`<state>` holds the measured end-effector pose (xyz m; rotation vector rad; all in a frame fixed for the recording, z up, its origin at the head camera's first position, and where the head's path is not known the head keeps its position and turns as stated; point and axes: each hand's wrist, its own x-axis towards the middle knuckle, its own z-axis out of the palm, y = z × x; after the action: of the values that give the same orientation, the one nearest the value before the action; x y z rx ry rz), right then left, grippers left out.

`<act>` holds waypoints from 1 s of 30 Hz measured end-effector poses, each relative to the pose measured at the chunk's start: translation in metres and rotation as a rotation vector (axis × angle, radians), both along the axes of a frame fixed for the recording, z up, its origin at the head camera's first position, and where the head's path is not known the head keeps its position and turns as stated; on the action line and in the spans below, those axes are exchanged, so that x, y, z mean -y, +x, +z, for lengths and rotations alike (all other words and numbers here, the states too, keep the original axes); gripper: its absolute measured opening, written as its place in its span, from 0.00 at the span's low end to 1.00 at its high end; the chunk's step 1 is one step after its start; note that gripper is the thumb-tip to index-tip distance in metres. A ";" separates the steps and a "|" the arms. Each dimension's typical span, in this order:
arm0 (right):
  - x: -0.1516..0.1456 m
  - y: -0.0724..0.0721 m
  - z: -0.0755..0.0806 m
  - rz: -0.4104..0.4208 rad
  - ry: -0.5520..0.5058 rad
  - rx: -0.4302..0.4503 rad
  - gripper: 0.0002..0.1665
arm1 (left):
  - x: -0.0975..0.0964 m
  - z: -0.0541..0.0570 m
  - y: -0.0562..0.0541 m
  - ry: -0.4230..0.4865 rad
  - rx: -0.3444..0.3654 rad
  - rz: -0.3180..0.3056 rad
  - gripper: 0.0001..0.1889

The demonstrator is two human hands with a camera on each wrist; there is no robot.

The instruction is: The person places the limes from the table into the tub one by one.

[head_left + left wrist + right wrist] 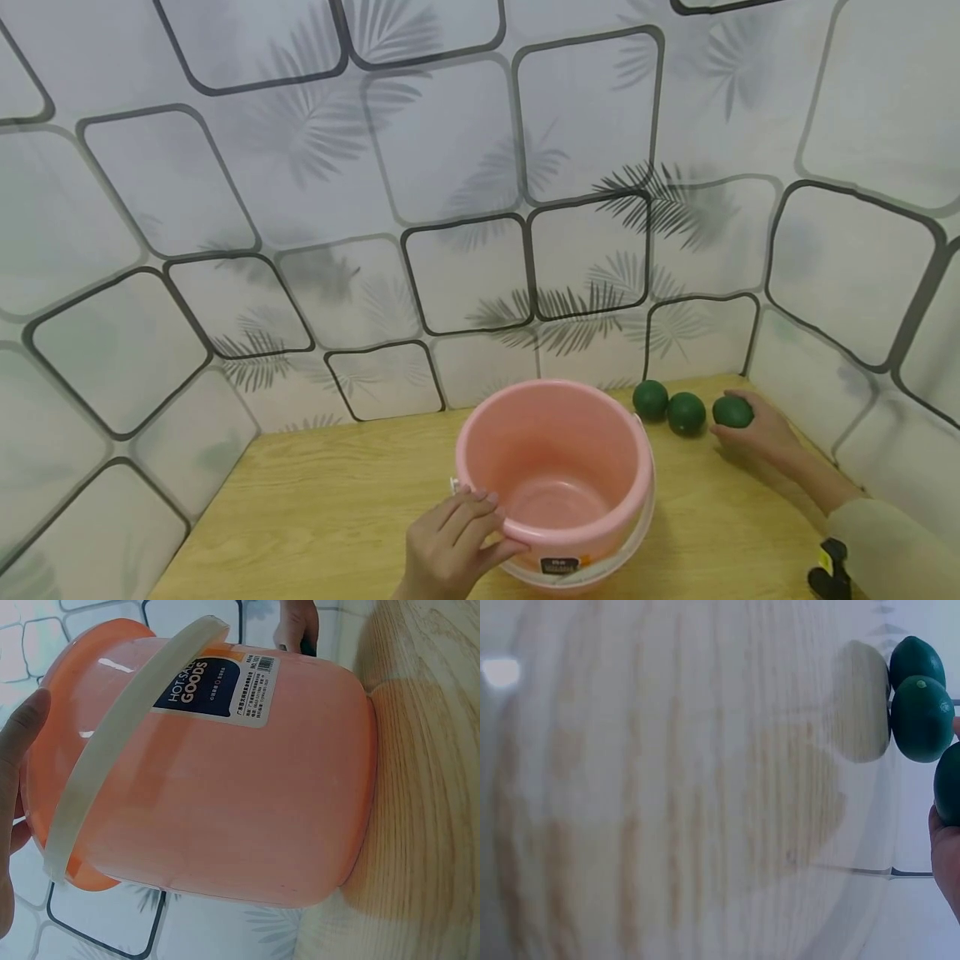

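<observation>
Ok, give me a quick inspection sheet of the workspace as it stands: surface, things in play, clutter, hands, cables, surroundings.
Surface: light wooden table, set in a corner.
Things: pink bucket upright, nothing seen inside, white handle down; three green balls in a row beside it on the table.
Clutter: nothing seen.
Hands: left hand grips the bucket's near rim; right hand holds the ball nearest the right wall.
Cables: nothing seen; a small black clip shows by the right sleeve.
Surroundings: walls papered with rounded squares and leaf prints.

Two green balls (650,400) (686,412) on wood table (322,492), tiled wall (300,208) behind.
</observation>
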<state>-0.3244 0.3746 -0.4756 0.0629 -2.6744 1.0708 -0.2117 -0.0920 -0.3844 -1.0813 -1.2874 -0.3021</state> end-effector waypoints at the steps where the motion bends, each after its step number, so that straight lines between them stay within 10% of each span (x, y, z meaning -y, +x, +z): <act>1: 0.000 0.000 0.001 0.001 0.005 0.001 0.45 | 0.000 0.000 0.000 0.000 -0.001 -0.001 0.22; 30: 0.014 0.008 0.027 0.093 0.006 -0.024 0.43 | 0.000 0.001 0.000 -0.011 0.015 0.003 0.21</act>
<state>-0.3166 0.3609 -0.4483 0.2013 -2.6765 1.0825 -0.2121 -0.0916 -0.3830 -1.0883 -1.3055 -0.3021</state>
